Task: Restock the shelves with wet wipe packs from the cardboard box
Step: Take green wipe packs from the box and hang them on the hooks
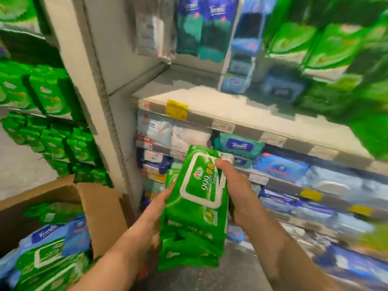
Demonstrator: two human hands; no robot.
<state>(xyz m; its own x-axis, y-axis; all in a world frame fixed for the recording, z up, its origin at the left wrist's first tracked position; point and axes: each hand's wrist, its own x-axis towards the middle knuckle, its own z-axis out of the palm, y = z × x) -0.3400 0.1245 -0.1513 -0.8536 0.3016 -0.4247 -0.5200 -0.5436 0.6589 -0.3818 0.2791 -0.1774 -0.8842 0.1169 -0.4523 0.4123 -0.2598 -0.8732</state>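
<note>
Green plastic wet wipe packs (195,204), stacked, held mid-air before shelves | left hand (156,208) and right hand (237,192) clamped on stack's sides | brown cardboard box (100,208) lower left | advice: keep stack squared, slide flat onto bare white shelf (210,99).

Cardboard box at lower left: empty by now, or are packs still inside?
Not empty. The cardboard box has its flap open, and green packs and blue packs fill it near the rim.
</note>
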